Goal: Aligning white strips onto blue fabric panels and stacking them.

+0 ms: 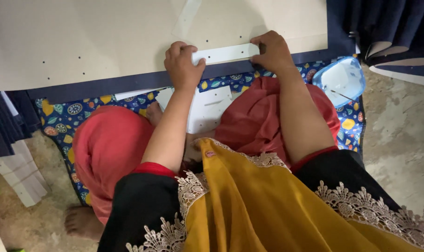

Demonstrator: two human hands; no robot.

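Hands (184, 65) (both) on white strip (226, 53)

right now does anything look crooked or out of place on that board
Nothing stands out. The white strip lies flat along the tan board's lower edge, pinned by the left hand and right hand. Spare white pieces sit loosely on the lap.

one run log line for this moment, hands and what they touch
left hand: pressing white strip | right hand: pressing strip's other end | strip: on beige cardboard sheet | under: navy fabric | nearby: clear plastic container
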